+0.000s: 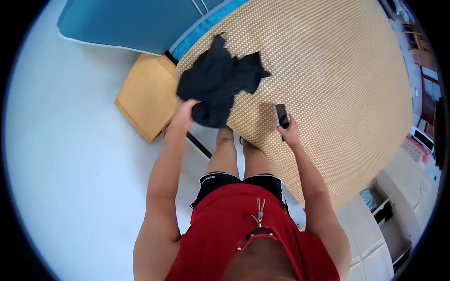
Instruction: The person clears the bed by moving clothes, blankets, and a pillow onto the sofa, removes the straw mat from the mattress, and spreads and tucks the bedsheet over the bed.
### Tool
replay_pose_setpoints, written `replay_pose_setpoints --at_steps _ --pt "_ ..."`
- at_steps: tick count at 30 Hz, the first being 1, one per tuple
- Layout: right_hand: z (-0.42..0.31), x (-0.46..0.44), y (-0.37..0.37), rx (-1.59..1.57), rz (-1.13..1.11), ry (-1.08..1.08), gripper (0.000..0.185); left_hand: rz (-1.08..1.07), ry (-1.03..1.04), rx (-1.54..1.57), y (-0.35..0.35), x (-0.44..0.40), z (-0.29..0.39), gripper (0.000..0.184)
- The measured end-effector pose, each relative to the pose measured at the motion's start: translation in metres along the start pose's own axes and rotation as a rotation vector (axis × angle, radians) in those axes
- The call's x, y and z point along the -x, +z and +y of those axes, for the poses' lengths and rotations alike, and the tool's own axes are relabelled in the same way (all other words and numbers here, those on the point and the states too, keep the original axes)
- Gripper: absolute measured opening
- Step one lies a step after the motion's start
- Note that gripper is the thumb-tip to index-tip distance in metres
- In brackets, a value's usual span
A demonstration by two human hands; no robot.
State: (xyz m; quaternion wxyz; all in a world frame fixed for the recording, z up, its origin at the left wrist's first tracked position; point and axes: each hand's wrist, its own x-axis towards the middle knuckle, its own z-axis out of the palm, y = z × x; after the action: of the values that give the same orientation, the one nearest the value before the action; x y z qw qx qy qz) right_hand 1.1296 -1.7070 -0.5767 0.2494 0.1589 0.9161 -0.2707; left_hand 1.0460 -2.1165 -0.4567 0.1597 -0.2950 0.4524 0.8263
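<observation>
Gripping the near margin of the cloth, the left hand is positioned just off the mat's left edge. The right hand is closed around the lower part of the phone, above the near part of the mat. The cloth is black, rumpled and spread across the mat's left corner.

Handling, cloth: judged light, soft and limp; it should fold under its own weight and tolerate firm pinching. Take hold at two separated points on the margin to control its shape. Handling, phone: judged rigid, smooth-faced and liable to slip or crack if dropped. Hold by the long sides, clear of the face.

Outward from the mat: a wooden cabinet stands beside its left edge, a blue panel beyond its far left corner, and drawers off its near right side.

Visibility limits: the left hand is blurred and its fingertips are concealed by the cloth. Folds obscure the cloth's cut, so the garment type cannot be determined. Contact between cloth and mat cannot be confirmed along the whole underside. The phone's back is hidden. The mat's far end is cut off, and small items beyond its right side are too distorted to identify.
</observation>
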Motion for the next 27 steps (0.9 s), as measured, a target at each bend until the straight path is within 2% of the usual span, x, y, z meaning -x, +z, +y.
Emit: replay_pose_setpoints --at_steps 1,2,3,4,5,7,9,11,14,20,23,24,27 --pt "0.000 0.006 0.000 -0.028 -0.062 0.023 0.087 0.041 0.020 -0.025 -0.014 0.020 0.010 0.027" --pt "-0.014 0.015 -0.006 0.010 -0.075 -0.007 0.086 0.109 0.019 0.075 -0.021 0.039 0.019 0.023" --pt "-0.031 0.024 -0.012 0.045 -0.089 -0.037 0.086 0.159 0.105 0.148 -0.041 0.053 0.020 0.027" --pt "-0.035 0.027 -0.007 0.030 -0.107 -0.074 0.086 0.088 0.049 0.180 -0.096 0.067 0.017 0.037" --pt "-0.045 0.032 -0.006 0.015 -0.113 -0.125 0.085 0.216 0.166 0.200 -0.091 0.091 0.028 0.042" --pt "-0.079 0.036 -0.005 0.040 -0.168 -0.173 0.081 0.244 0.238 0.365 -0.105 0.121 0.048 0.055" --pt "-0.113 0.035 0.003 0.044 -0.238 -0.226 0.082 0.146 0.385 0.334 -0.115 0.148 0.057 0.066" --pt "-0.143 0.029 0.021 0.043 -0.239 -0.297 0.079 -0.159 0.532 0.282 -0.122 0.160 0.080 0.061" --pt "-0.228 0.013 0.056 0.077 -0.322 -0.330 0.080 -0.002 0.585 0.319 -0.149 0.168 0.109 0.065" --pt "-0.351 0.000 0.121 0.052 -0.365 -0.376 0.078 0.443 0.363 0.299 -0.240 0.141 0.135 0.052" --pt "-0.398 -0.007 0.167 0.005 -0.357 -0.398 0.078 0.762 0.343 0.030 -0.298 0.087 0.120 0.054" --pt "-0.419 -0.007 0.166 0.002 -0.450 -0.346 0.078 0.891 0.300 -0.097 -0.268 0.073 0.126 0.057" --pt "-0.452 -0.011 0.200 0.049 -0.417 -0.386 0.079 0.811 0.216 -0.186 -0.319 0.022 0.083 0.061"
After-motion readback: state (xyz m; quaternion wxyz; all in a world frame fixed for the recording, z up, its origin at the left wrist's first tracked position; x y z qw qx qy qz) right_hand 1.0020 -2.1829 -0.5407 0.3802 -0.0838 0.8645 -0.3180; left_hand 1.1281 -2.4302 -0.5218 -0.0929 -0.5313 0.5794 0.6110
